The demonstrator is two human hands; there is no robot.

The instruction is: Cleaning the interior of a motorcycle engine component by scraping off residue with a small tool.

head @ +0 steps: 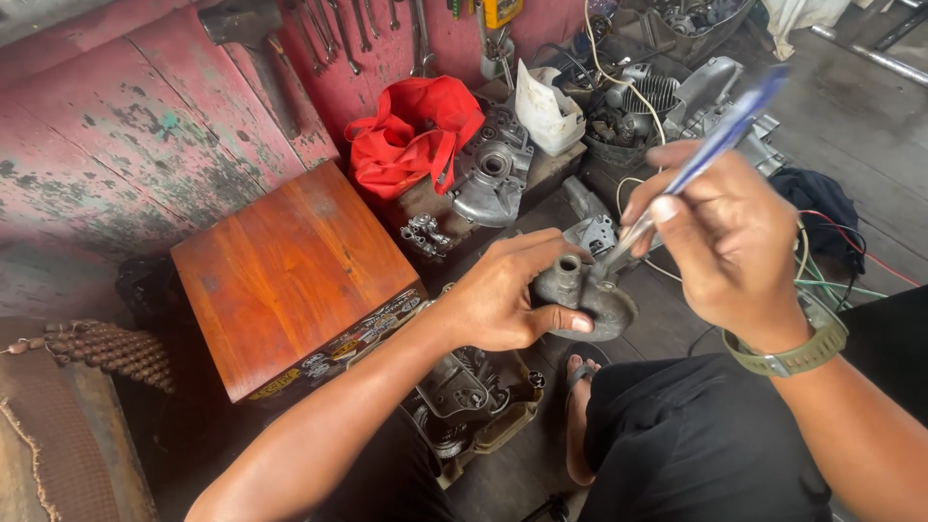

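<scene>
My left hand (503,295) grips a small grey metal engine part (592,302) with a short tube on top, held above my lap. My right hand (725,232) holds a blue-handled tool (720,140) like a pen, its thin tip touching the part beside the tube. A green watch strap circles my right wrist. Below my left forearm an engine casing (464,401) lies on the floor.
A wooden box (290,271) stands at the left by the worn red wall. A red bag (411,135), grey engine covers (493,174) and small bolts (425,232) lie behind it. Wrenches (338,34) hang on the wall. Wires (822,271) trail at right; my foot (578,425) is below.
</scene>
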